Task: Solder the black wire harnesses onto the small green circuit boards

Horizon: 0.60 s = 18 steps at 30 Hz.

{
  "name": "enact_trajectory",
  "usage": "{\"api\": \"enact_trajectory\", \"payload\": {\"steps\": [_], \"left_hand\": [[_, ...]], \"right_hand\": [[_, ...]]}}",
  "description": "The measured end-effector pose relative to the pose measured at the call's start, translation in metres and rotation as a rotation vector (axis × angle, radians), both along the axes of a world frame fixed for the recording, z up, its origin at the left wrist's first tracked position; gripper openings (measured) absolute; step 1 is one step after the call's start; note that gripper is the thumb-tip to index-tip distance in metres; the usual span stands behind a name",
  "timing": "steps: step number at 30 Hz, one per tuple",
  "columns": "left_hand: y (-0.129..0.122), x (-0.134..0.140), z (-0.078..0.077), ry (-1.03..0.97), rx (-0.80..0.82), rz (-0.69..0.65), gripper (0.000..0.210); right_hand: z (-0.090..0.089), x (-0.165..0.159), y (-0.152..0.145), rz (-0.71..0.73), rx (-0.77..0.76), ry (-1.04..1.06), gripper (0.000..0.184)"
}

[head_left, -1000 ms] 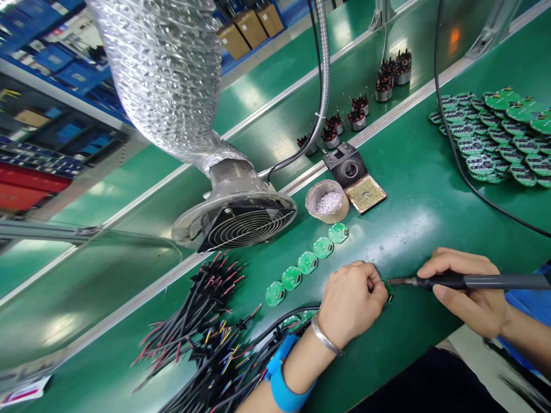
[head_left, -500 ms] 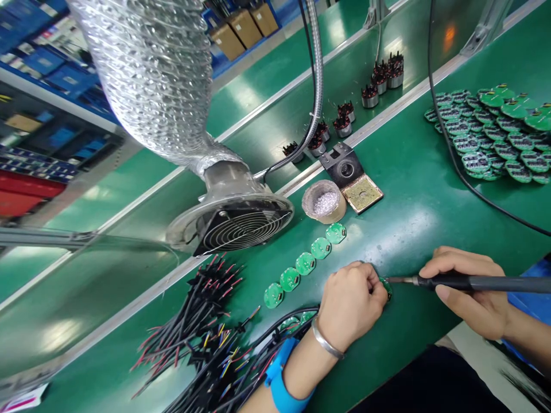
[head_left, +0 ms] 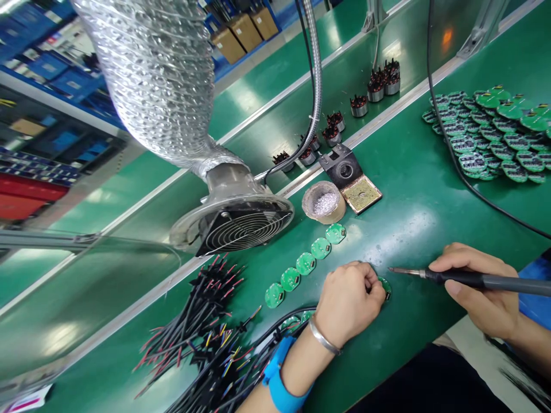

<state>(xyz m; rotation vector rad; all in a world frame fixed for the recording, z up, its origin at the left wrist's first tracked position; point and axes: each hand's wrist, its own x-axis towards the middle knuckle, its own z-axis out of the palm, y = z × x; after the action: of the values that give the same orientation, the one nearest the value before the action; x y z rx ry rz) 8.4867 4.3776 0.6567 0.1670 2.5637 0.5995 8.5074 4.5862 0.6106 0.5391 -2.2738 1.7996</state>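
Right hand (head_left: 482, 292) gripping soldering iron (head_left: 465, 279), tip now lifted off the round board (head_left: 385, 287), left hand (head_left: 350, 301) still pinching it

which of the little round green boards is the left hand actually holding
The round green board under the left hand's fingertips, nearest the soldering iron tip. The five boards in the row lie untouched.

Green bench mat (head_left: 413, 189), bright green round circuit boards (head_left: 306, 263), red-and-black wire bundle (head_left: 202, 321) at seven o'clock, silver ribbed duct (head_left: 159, 74), blue wrist strap (head_left: 282, 373).
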Motion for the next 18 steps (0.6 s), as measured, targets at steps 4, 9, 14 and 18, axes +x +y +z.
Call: {"api": "enact_trajectory", "payload": {"steps": [4,9,14,18], "left_hand": [[-0.007,0.002,0.002,0.026,0.076,-0.091,0.011],[-0.010,0.012,-0.002,0.169,-0.082,-0.327,0.012],[-0.010,0.016,-0.007,0.304,-0.273,-0.608,0.022],[-0.011,0.011,-0.007,0.230,-0.206,-0.572,0.020]], "right_hand": [[-0.001,0.002,0.003,-0.004,-0.002,-0.022,0.018],[-0.003,0.000,0.002,-0.001,0.016,-0.021,0.017],[-0.002,-0.006,-0.001,0.031,0.015,-0.003,0.015],[0.000,-0.007,-0.003,0.065,0.021,-0.005,0.014]]}}
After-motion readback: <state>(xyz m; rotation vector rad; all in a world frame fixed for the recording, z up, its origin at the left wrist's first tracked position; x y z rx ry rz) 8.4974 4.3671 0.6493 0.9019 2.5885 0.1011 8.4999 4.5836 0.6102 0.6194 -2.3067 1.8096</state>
